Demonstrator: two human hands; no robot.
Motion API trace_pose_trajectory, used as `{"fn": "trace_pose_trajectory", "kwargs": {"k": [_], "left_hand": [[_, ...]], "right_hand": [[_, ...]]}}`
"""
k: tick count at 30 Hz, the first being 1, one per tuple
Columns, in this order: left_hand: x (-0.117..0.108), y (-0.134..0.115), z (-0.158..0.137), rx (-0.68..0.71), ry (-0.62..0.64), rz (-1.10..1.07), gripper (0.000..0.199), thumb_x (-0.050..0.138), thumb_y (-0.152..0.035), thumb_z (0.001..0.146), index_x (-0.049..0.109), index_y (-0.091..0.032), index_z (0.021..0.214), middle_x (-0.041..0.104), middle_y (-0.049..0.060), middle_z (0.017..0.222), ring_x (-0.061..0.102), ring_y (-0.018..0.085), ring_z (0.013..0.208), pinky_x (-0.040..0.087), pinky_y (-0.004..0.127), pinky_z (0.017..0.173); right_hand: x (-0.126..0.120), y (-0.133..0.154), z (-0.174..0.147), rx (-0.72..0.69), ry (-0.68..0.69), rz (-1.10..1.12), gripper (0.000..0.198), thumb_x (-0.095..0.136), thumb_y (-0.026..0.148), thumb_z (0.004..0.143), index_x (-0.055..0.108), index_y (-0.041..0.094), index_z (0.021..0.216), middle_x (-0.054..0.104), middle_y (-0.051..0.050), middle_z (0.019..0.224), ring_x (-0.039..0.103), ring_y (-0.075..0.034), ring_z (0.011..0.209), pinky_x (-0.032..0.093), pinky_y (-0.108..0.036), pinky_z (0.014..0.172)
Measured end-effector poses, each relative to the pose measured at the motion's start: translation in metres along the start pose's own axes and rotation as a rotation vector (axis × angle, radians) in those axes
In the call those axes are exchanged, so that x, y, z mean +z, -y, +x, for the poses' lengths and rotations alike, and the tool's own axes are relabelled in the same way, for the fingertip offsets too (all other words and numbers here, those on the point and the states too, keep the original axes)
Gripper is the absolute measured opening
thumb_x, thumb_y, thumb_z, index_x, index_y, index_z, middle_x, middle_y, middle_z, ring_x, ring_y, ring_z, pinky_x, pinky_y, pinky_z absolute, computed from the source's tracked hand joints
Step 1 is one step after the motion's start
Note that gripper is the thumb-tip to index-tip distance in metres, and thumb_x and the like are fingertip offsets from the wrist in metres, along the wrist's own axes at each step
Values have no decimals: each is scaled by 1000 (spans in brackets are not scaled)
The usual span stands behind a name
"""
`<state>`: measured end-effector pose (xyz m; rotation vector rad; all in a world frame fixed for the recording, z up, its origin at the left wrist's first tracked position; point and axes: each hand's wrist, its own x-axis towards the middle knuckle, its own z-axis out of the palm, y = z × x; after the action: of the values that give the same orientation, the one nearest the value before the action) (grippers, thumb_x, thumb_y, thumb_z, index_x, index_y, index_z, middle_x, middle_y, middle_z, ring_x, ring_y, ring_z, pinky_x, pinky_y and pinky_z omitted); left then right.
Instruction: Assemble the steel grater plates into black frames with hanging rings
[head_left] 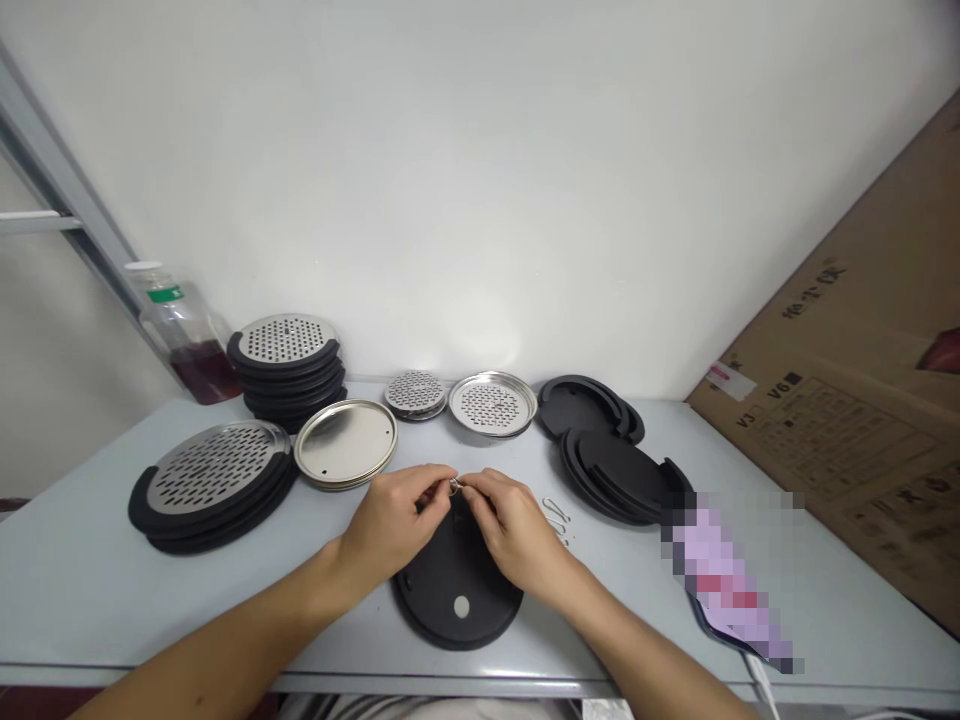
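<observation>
Both my hands meet over a round black disc (pixel 459 575) near the table's front edge. My left hand (pixel 401 520) and my right hand (pixel 517 520) are closed in a pinch at a small metal wire hook (pixel 454 486), its shape mostly covered by my fingertips. The disc has a pale round spot on its face and a small slot at the left. Just right of my right hand lie several loose wire hooks (pixel 556 512).
Perforated metal discs in black holders are stacked at left (pixel 214 470) and back left (pixel 289 345). Metal lids (pixel 346 440), grater-like discs (pixel 493 405) and black holders (pixel 626 475) stand behind. A bottle (pixel 191 340), a blurred phone (pixel 731 590) and a carton (pixel 847 400) flank them.
</observation>
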<state>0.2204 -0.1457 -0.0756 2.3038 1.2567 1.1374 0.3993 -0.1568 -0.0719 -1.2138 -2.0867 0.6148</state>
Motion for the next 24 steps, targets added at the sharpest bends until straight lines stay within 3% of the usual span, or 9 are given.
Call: {"fn": "trace_pose_trajectory", "kwargs": {"k": [4,14,24], "left_hand": [[2,3,-2,59,19,71,23,49,-17,90,69,-20,103,75,5,92,70,17,79,51,26,75],[1,4,-2,51,15,25,26,47,-16,92,66,-20,109,73,5,96,68,17,86,52,27,80],[2,4,-2,164,-69,50,22,50,-12,90,66,-18,103,70,4,84,66,15,75,51,26,72]], "right_hand": [[1,0,0,15,10,27,24,40,19,98,63,20,94,66,-5,87,62,-18,84,46,-29,78],[-1,1,0,37,3,65,23,40,20,97,63,20,94,68,-5,91,62,-18,85,45,-28,78],[-2,1,-1,167,110,318,26,39,29,98,57,20,82,50,6,53,51,-10,49,40,-21,57]]}}
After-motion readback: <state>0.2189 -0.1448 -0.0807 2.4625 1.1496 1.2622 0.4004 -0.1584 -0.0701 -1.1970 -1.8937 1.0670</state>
